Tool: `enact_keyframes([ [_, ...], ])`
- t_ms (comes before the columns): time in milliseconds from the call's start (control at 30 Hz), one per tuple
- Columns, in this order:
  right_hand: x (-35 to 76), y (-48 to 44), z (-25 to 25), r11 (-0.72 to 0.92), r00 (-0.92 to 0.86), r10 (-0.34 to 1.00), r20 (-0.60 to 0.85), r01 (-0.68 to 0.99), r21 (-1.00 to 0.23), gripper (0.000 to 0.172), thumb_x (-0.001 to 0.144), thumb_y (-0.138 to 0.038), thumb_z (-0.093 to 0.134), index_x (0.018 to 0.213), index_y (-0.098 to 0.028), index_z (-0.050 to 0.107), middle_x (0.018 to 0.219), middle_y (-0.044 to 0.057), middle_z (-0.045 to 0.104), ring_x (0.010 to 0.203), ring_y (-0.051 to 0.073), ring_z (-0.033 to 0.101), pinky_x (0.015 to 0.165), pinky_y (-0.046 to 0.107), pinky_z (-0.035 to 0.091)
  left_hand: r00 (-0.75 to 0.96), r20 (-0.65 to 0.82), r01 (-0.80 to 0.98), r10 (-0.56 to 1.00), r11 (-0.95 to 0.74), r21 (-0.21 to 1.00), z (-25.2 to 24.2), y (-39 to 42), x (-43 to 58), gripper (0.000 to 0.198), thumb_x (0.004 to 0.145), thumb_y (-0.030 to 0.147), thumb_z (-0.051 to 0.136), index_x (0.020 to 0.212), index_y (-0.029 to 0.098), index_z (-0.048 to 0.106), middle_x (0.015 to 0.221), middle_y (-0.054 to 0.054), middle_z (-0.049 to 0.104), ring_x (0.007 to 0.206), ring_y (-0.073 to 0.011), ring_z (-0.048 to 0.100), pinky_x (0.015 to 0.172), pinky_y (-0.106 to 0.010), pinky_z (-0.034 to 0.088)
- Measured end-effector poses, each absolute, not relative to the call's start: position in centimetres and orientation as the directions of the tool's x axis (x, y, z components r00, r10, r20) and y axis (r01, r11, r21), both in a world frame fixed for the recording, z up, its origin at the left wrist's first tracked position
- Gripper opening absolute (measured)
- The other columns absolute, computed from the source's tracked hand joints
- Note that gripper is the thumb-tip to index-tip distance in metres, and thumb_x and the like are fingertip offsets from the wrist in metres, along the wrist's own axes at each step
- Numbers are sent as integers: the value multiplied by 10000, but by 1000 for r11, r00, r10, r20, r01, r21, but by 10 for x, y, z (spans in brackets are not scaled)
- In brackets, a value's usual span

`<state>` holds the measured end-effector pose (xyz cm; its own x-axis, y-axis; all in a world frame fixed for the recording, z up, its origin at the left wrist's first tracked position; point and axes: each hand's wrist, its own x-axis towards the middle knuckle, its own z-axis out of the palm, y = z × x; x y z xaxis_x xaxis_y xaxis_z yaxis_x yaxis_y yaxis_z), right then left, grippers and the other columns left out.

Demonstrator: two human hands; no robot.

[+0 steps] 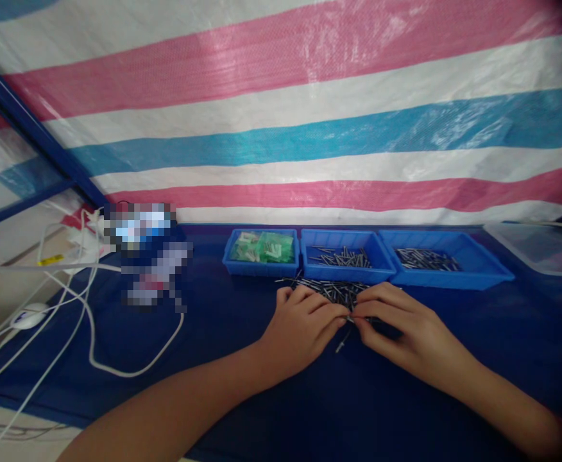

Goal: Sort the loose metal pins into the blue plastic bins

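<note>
Just beyond your fingertips, a heap of thin metal pins [339,290] lies on the blue tabletop [382,398], its near side touching or partly hidden by your fingers. Your left hand [300,324] and right hand [403,321] meet at the heap's near edge, thumb and forefinger of each drawn close at the tips; whether they have hold of a pin you cannot tell, as the spot is too small. One loose pin [341,346] lies nearer you, just below where your fingertips meet

Three blue trays stand in a row behind the heap: the left tray [262,269] holds green packets [264,247], the middle tray [319,272] and right tray [478,256] hold more pins. They bound your reach forward, while room for moving spreads between your forearms. A see-through plastic container [536,247] sits at far right

White cables [136,374] loop across the left end, near two blurred objects [141,224]. A striped sheet [310,96] hangs behind, with a blue frame bar [35,135] at left
</note>
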<state>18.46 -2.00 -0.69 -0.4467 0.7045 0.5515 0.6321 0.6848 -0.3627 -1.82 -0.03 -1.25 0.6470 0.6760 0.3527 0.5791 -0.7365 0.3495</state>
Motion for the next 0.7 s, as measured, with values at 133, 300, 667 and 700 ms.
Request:
enact_keyframes([
  [133,183,-24,-3,683,-374,690,620,618,-388,76,840,-175,588,845,-215,652,854,51,642,796,173,621,693,306,505,634,364,560,682,-730,392,-12,-1,-18,194,952,345,500,1054,276,650,982,31,715,957,-160,540,801,-369,281],
  [300,183,-27,-5,667,-354,725,591,575,-473,109,832,-197,618,929,-227,658,917,61,647,850,180,632,728,301,528,610,350,545,711,-697,466,-11,-1,-17,193,940,367,523,1022,269,667,969,45,725,956,-137,562,821,-356,294],
  [667,179,-26,-7,649,-319,743,588,558,-517,116,842,-172,585,913,-234,653,890,53,652,830,176,638,721,299,531,632,312,536,710,-691,486,-12,0,-16,182,926,376,540,1008,247,639,991,27,715,1011,-153,563,830,-349,298],
  [700,179,-26,-7,650,-318,741,591,557,-516,119,841,-166,584,911,-234,652,890,52,649,828,174,637,720,298,529,626,313,536,715,-685,494,-12,0,-16,172,925,371,542,991,243,635,1000,26,711,1019,-157,560,832,-349,298],
])
